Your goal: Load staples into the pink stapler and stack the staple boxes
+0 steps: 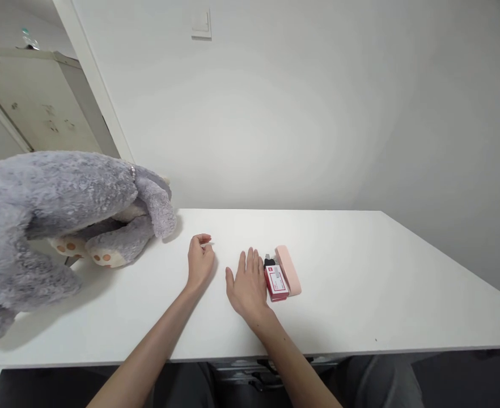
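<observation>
My right hand point(248, 286) lies flat on the white table, palm down with the fingers stretched out. Its right edge is against or very close to a small red and white box point(276, 280). Behind that box pokes out a black item with a metal end point(269, 260), mostly hidden; I cannot tell its kind. A pink oblong case point(288, 271) lies slanted along the box's right side. To the left, my left hand point(200, 262) rests on its edge on the table, fingers loosely bent with a gap to the thumb, and nothing shows in it.
A large grey plush toy point(75, 192) takes up the table's left end. The white tabletop point(360, 272) runs back to a plain wall with a light switch point(201, 24). A cabinet point(37, 96) stands beyond the wall's left edge.
</observation>
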`<state>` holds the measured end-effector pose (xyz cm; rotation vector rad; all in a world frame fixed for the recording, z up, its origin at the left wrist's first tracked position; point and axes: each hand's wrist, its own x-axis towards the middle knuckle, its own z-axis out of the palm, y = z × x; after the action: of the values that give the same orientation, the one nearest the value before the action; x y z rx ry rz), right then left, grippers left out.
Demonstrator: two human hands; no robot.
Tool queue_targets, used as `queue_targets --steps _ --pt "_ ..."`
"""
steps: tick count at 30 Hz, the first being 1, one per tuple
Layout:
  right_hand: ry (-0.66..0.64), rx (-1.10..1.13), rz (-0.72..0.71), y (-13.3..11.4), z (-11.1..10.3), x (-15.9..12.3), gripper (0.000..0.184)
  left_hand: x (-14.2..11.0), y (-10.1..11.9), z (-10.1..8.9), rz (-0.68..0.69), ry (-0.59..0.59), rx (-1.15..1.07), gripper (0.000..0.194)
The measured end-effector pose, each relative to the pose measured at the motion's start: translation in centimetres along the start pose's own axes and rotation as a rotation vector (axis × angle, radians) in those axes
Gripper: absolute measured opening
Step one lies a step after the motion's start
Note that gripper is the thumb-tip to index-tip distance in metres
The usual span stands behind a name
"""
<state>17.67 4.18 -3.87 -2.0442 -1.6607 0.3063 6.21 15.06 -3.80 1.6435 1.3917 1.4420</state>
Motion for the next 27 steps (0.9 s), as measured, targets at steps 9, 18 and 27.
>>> queue_targets --steps 9,18,27 --pt "-0.035 -0.078 0.005 4.4 -1.4 0.8 0.077 0.0 0.2 -0.1 -0.027 -0.014 0.036 0.025" --pt "-0.063 -0.172 -0.015 11.5 -4.6 1.7 0.076 -0.1 0.8 -0.2 -0.052 -0.047 0.083 0.024" --pt "-0.068 -0.188 0.017 18.3 -7.5 2.6 0.078 0.0 0.6 -0.2 -0.025 -0.07 0.097 0.025"
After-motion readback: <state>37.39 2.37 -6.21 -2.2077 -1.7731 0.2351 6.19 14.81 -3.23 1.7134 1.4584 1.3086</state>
